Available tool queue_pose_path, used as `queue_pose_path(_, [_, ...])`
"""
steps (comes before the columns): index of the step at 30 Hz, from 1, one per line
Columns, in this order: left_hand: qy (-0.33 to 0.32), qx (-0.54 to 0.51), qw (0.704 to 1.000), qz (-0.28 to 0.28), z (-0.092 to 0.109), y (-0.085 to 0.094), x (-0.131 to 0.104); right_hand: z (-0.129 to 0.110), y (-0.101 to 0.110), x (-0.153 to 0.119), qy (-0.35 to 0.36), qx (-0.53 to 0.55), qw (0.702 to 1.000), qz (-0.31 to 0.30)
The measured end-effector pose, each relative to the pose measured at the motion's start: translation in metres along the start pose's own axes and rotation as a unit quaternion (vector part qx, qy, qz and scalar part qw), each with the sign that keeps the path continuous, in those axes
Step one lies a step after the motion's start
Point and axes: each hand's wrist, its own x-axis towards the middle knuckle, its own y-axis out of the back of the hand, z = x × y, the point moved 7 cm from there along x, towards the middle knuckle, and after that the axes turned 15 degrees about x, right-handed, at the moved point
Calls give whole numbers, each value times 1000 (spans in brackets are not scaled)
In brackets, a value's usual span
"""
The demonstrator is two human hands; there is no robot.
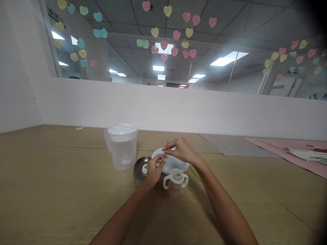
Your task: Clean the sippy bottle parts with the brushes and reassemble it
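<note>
My left hand is closed on a small clear round part, held up over the near edge of a white dish. Just above that part, my right hand pinches a thin stick that points upward. A clear bottle with two white handles stands upright and uncapped in front of the dish. Behind my left hand, a white ring-shaped piece lies in a metal tray.
A lidded clear pitcher stands left of the tray. Something green lies partly behind my right forearm. At the far right, a pink mat holds a whitish packet. A white wall rises behind the table.
</note>
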Motion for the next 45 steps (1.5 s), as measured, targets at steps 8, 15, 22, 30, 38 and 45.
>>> queue_pose_path(8, [20,-70,997,10,-9,-1,3,12,-26,9,-6,-108,994,-23])
queue_pose_path(15, [8,-33,999,18,-7,4,4,-16,2,5,64,-13,991,113])
queue_pose_path(22, [31,-47,998,38,-16,6,4,-25,3,1,99,-57,987,116])
queue_pose_path(30, [24,-80,996,34,-15,10,7,6,-23,9,19,-49,999,-6])
queue_pose_path(38, [18,-120,992,28,-5,10,8,5,-27,12,32,-232,970,70])
queue_pose_path(45, [0,-63,998,22,6,10,6,-42,-24,-7,142,-296,933,145])
